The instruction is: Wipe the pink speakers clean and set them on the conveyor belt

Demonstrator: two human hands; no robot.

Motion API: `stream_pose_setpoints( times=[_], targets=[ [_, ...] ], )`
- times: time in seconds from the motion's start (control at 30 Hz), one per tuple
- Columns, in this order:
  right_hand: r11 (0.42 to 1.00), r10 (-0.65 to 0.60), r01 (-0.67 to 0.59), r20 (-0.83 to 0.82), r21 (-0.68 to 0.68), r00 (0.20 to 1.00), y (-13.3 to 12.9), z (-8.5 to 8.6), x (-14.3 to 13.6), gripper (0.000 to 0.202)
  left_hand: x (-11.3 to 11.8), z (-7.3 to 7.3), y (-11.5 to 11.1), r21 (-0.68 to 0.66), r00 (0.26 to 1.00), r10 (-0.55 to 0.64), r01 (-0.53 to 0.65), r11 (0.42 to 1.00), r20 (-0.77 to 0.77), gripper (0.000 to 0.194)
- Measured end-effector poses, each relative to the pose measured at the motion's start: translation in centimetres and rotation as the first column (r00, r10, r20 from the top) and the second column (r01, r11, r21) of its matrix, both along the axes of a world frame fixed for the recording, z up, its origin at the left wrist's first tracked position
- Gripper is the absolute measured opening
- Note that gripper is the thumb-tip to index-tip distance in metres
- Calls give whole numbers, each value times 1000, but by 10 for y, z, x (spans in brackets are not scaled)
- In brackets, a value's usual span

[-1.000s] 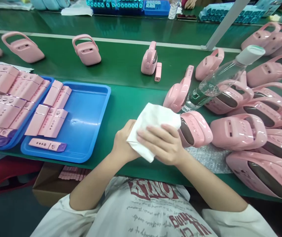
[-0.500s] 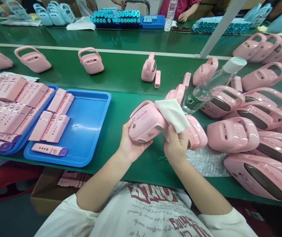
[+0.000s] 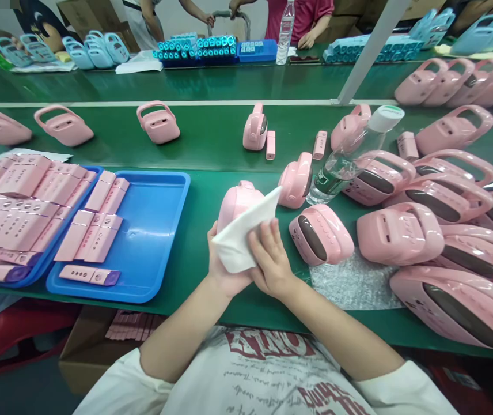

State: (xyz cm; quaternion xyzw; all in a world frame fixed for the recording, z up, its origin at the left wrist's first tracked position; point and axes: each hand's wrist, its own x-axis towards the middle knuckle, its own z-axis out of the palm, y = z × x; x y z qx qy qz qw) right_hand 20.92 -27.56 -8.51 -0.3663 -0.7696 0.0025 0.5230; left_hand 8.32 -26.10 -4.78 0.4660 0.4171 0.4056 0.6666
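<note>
My left hand (image 3: 226, 275) holds a glossy pink device (image 3: 235, 203) from below and from its left side, above the green table. A white cloth (image 3: 243, 237) covers the device's front and right part. My right hand (image 3: 273, 260) presses the cloth against the device, its fingers lying over the cloth's right edge. Just right of my hands, a pink device with a dark oval panel (image 3: 322, 235) rests near a sheet of bubble wrap (image 3: 354, 283). Behind it stands another pink device (image 3: 295, 181).
Blue trays (image 3: 143, 230) with pink boxes (image 3: 26, 222) are at the left. A tilted clear bottle (image 3: 337, 173) leans among pink devices (image 3: 458, 288) crowding the right. More devices (image 3: 159, 124) line the back. People's hands (image 3: 307, 39) show across the table, beyond a grey post (image 3: 370, 55).
The held device has turned and shifted slightly left. My right hand has brought the cloth left, over the device. The view has tilted slightly upward.
</note>
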Motion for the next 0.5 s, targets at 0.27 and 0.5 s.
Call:
stream_pose_setpoints(
  times=[0.27, 0.5],
  targets=[
    [643, -122, -590, -826, -488, 551, 8, 31, 4, 89, 10, 5, -8, -484, 931, 177, 0, 875, 319, 61],
    [607, -269, -624, -866, -493, 422, 26, 42, 22, 48, -11, -5, 5, 29, 997, -1, -2, 1000, 78, 56]
  ],
)
